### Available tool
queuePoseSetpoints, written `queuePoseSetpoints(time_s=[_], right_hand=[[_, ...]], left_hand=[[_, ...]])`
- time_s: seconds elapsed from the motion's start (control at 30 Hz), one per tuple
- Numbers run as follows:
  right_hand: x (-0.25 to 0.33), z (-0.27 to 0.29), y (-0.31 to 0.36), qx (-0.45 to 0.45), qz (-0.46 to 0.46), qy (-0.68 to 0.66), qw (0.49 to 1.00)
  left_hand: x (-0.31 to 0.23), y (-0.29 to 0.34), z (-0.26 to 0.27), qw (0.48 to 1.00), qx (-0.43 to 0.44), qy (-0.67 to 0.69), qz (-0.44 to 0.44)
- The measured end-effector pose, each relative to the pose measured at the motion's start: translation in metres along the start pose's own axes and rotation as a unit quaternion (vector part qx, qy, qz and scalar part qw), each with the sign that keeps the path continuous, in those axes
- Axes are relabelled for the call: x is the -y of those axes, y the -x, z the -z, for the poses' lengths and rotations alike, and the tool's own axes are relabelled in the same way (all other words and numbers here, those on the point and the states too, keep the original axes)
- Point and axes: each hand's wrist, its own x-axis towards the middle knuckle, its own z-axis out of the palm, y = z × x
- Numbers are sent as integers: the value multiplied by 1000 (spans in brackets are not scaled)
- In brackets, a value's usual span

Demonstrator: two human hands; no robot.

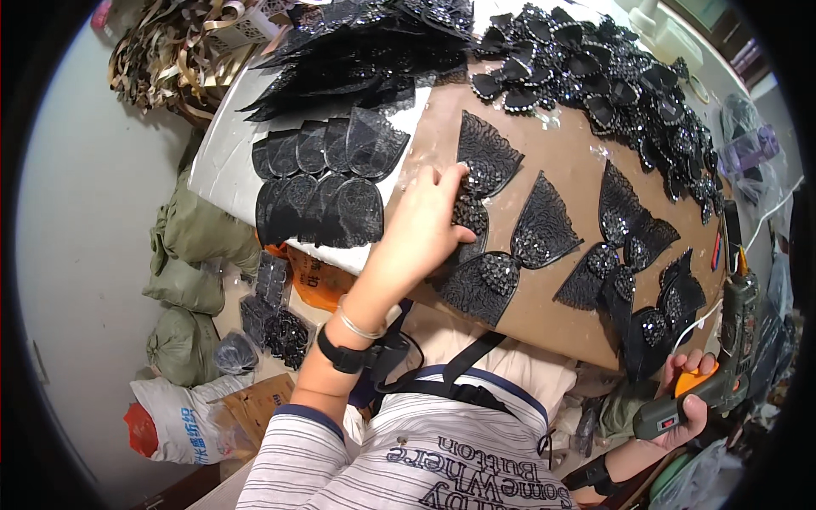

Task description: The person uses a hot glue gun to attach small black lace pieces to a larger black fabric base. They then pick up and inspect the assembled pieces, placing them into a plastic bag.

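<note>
My left hand (422, 212) reaches over the brown board, its thumb and fingers closed on a black lace bow piece (489, 157) with a sequined middle. Part of that piece is hidden under the fingers. Close by on its right lies another lace bow piece (537, 225), whose lower wing points toward me. At the lower right my right hand (693, 416) grips the handle of a dark green glue gun (736, 344) with an orange trigger. The gun's nozzle points away from me, beside the board's right edge.
More black bow pieces (625, 221) lie on the right of the brown board (544, 319). A beaded black heap (595, 68) covers its far side. Overlapping mesh cups (319, 208) and stacked black lace (357, 64) lie at left. A white cord (769, 217) runs near the gun.
</note>
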Motion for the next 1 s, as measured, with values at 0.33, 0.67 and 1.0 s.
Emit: queuePoseSetpoints(time_s=[0.33, 0.67, 1.0], right_hand=[[-6, 2, -2, -39, 7, 23, 999], [-8, -5, 7, -29, 1, 29, 999], [-12, -10, 2, -43, 23, 51, 998]], left_hand=[[31, 1, -1, 983, -71, 35, -165], [24, 6, 4, 982, -109, 65, -140], [4, 19, 16, 984, 19, -15, -176]])
